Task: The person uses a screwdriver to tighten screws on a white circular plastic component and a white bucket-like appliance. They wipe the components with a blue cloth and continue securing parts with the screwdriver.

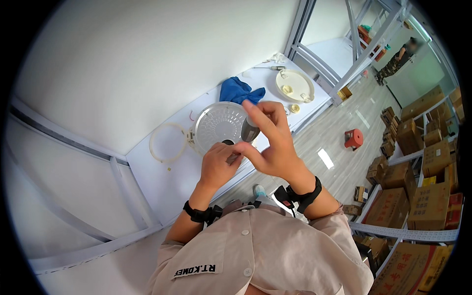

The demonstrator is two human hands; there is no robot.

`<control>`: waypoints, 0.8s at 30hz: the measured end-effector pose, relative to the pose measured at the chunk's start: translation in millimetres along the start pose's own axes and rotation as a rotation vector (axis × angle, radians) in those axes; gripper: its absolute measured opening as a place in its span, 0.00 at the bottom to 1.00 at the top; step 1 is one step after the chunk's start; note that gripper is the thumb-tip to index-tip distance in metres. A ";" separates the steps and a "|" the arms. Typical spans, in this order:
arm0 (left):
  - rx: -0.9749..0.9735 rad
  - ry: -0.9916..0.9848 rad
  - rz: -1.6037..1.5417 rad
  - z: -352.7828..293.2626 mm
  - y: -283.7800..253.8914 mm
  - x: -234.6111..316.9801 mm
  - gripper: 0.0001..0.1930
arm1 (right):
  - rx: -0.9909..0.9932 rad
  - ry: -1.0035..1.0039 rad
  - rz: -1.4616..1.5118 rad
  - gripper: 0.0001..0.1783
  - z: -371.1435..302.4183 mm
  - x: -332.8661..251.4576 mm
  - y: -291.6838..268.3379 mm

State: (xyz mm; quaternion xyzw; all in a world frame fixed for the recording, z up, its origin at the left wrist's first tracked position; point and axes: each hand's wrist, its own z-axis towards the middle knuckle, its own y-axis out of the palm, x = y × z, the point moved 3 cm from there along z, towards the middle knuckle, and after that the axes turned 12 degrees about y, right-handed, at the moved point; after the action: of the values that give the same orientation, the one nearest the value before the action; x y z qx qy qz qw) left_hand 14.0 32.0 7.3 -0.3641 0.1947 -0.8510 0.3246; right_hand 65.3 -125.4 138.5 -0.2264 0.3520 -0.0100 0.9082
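Observation:
My right hand (278,142) is closed round the dark grey handle of what looks like a screwdriver (250,130), held upright over the table. Just beside it, my left hand (217,166) has its fingers pinched together near the tool's lower end; whatever they hold is hidden. Beyond both hands lies a round silver metal disc (216,120) with a radial pattern and a pale rim. A small dark round part (227,142) shows between the disc and my left fingers. Left of the disc rests a translucent ring (152,144), like a gasket.
A blue cloth (238,91) lies behind the disc. Farther right are a cream round lid (301,95), a small cream cap (295,108) and another screwdriver (278,68). Metal posts frame the white table (167,189). Shelves of cardboard boxes (427,206), a red stool (353,139) and a person (397,61) are to the right.

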 end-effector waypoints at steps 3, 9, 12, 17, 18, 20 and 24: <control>-0.003 -0.013 -0.002 -4.0 2.7 -4.4 0.10 | 0.002 -0.004 0.153 0.40 -0.4 3.8 4.7; -0.041 -0.033 0.016 -1.9 0.1 -0.7 0.10 | -0.098 0.038 -0.058 0.40 -9.9 10.8 -3.8; -0.022 -0.010 0.029 -4.3 1.8 -4.6 0.10 | 0.009 -0.049 0.034 0.39 -1.5 2.6 -0.2; -0.033 0.002 0.047 0.3 -1.0 -0.7 0.13 | -0.023 0.014 0.167 0.38 -1.0 11.7 7.2; -0.037 -0.005 0.060 0.7 -1.8 0.3 0.13 | -0.074 0.013 0.112 0.38 -1.0 11.5 0.8; -0.036 -0.007 0.062 0.3 -1.0 -0.9 0.14 | -0.123 0.021 -0.001 0.38 -3.9 13.2 -6.2; -0.021 0.016 0.074 -2.6 2.0 -6.8 0.14 | -0.020 -0.045 0.019 0.40 2.0 1.7 -3.5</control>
State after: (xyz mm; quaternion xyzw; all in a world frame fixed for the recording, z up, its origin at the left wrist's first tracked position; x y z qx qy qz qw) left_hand 16.4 35.5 1.1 -0.3531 0.2197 -0.8391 0.3506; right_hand 68.4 -128.0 140.2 -0.2322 0.3337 0.0073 0.9136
